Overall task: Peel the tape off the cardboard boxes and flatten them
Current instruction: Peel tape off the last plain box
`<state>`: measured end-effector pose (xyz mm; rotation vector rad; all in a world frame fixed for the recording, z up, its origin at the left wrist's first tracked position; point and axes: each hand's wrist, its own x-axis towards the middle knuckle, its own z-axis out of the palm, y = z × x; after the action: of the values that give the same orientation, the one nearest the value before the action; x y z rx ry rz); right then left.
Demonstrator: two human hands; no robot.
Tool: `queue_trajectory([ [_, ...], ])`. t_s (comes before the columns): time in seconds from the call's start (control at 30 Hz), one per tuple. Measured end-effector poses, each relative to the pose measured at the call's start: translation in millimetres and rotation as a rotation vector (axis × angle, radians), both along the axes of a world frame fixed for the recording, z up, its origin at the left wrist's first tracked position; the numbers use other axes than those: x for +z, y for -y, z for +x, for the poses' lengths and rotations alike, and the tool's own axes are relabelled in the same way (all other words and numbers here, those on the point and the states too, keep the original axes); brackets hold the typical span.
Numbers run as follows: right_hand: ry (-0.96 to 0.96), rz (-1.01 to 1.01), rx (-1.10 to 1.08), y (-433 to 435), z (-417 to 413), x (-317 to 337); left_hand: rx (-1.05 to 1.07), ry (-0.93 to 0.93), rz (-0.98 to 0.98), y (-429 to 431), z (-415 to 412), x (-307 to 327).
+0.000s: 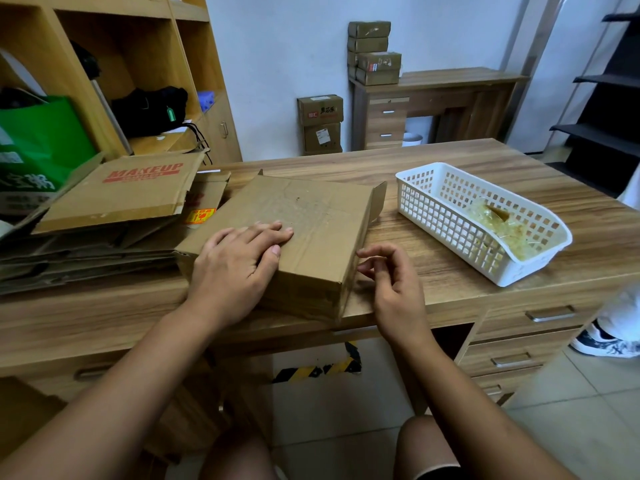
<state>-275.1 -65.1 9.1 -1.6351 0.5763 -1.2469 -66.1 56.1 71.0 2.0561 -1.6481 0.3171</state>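
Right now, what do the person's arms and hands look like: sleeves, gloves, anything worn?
Both are bare. The left hand and right hand wear no gloves, and no ring, watch or bracelet shows. The left forearm and right forearm have no sleeve in view. The visible fingernails are short.

Vantage: head-worn, above the desk [346, 164] near edge
Facing: forward and down, cardboard box [311, 216] near centre
Nearness: close, wide-angle

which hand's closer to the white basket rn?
Right. The right hand hovers between the cardboard box and the white basket; the left hand rests flat on the box top, farther away.
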Motion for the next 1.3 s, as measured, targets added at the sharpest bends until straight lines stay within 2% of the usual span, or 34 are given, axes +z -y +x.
queue_trajectory([
  [0.23,0.096,0.027,0.010,-2,2,3,0.001,0.017,0.014,1,1,0],
  [0.57,0.044,0.026,0.008,0,1,1,0.006,0.016,0.007,1,1,-1],
  [0.9,0.095,0.063,0.032,-3,0,7,0.008,0.021,0.004,1,2,-2],
  [1.1,0.095,0.165,0.083,-1,-2,10,0.012,0.029,0.005,1,3,-3],
  [1.3,0.125,0.132,0.066,-1,-1,9,0.006,0.023,0.003,1,2,-2],
])
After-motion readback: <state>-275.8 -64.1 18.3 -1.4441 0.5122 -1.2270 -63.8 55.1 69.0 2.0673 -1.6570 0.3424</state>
